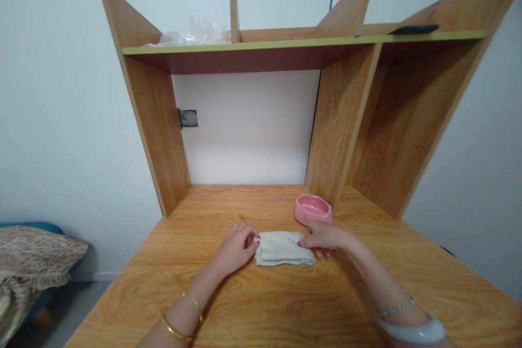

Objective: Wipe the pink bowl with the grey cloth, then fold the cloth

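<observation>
A folded white cloth (282, 248) lies on the wooden desk (261, 304) in front of me. My left hand (237, 246) pinches the cloth's left edge with curled fingers. My right hand (322, 237) grips the right edge, fingers closed on the fabric. A small pink bowl (312, 209) stands just behind my right hand, close to the upright divider.
A wooden hutch rises at the back with an upper shelf (302, 42). Crumpled clear plastic (191, 34) and a dark flat object (414, 29) lie on that shelf. A wall socket (188, 118) shows in the white back panel. A patterned blanket (32, 258) lies at far left.
</observation>
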The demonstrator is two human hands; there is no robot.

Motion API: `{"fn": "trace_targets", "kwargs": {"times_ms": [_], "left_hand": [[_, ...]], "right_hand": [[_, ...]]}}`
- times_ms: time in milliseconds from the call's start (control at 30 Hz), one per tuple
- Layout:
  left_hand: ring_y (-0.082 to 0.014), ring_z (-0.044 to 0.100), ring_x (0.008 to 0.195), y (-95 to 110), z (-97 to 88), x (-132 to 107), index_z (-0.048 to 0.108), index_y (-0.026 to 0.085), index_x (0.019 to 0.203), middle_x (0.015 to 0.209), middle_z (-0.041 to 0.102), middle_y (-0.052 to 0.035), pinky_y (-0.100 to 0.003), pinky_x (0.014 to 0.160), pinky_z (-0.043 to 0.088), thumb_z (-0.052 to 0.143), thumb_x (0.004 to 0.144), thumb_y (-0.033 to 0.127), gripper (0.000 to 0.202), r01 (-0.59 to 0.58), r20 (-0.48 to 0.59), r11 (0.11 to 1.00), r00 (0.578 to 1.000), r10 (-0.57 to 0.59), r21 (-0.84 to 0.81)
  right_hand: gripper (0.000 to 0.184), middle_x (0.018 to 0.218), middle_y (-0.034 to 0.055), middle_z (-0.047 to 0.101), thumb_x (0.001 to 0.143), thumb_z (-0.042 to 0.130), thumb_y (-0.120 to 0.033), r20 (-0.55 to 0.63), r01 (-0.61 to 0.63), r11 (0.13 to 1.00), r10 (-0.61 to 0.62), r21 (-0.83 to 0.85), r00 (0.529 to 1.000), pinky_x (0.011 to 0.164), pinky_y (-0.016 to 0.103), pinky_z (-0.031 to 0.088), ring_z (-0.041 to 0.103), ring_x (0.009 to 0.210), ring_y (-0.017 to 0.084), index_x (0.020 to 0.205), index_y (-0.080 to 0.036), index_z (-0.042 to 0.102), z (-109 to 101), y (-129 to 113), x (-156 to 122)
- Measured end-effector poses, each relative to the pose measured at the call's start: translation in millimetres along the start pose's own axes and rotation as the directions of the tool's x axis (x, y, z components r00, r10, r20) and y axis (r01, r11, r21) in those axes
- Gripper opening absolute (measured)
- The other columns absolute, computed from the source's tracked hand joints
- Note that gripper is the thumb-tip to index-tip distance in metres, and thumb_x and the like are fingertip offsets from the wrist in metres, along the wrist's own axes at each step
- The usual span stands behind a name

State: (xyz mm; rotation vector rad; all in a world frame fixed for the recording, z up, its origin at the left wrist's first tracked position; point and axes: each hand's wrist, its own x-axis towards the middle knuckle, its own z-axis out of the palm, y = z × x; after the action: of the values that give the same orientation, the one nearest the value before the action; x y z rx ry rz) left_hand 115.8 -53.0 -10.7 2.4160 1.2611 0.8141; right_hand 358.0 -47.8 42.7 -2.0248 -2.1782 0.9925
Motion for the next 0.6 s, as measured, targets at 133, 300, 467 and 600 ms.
{"fn": "trace_targets", "kwargs": {"times_ms": [133,300,467,600], "left_hand": [[-0.0173,0.048,0.078,2.1,-2.6,-0.9,0.054,0.020,0.093,0.076,0.055,-0.0018,-0.030,0.074,0.036,0.046,0.080,0.028,0.017,-0.013,-0.043,1.000,0.999,0.013,-0.002],[-0.0178,0.050,0.075,-0.1,-5.1,-0.6,0.048,0.020,0.104,0.074,0.053,-0.0017,-0.031,0.072,0.038,0.043,0.081,0.029,0.026,0.014,-0.162,1.000,0.987,-0.017,-0.020],[-0.0175,0.050,0.073,-2.0,-3.9,0.2,0.050,0.020,0.101,0.072,0.053,-0.0013,-0.031,0.070,0.038,0.044,0.080,0.028,0.023,0.018,-0.183,1.000,0.983,-0.018,-0.005],[-0.0174,0.050,0.073,-2.8,-2.9,0.2,0.051,0.020,0.099,0.071,0.053,-0.0011,-0.031,0.070,0.039,0.044,0.081,0.028,0.022,0.016,-0.173,1.000,0.985,-0.013,0.011]], "right_hand": [[0.024,0.032,-0.0040,0.044,0.063,0.052,-0.021,-0.008,0.052,0.999,-0.052,0.000,0.999,0.033,0.015,0.028,0.036,0.032,0.005,0.040,-0.017,0.046,-2.5,4.9,1.7],[0.022,0.033,-0.0038,0.044,0.061,0.052,-0.013,-0.046,-0.056,0.996,0.053,-0.069,0.998,0.035,0.018,0.029,0.038,0.032,0.006,0.039,-0.016,0.046,-14.1,21.8,-1.4],[0.014,0.037,-0.0049,0.046,0.059,0.052,-0.003,-0.143,-0.160,0.984,0.147,-0.083,0.979,0.040,0.019,0.034,0.046,0.038,0.009,0.053,-0.016,0.051,-28.1,41.2,-5.0],[0.021,0.041,0.0020,0.052,0.058,0.055,-0.005,-0.233,-0.273,0.954,0.240,-0.124,0.943,0.045,0.024,0.039,0.055,0.045,0.015,0.041,-0.016,0.048,-35.2,53.9,-3.5]]}}
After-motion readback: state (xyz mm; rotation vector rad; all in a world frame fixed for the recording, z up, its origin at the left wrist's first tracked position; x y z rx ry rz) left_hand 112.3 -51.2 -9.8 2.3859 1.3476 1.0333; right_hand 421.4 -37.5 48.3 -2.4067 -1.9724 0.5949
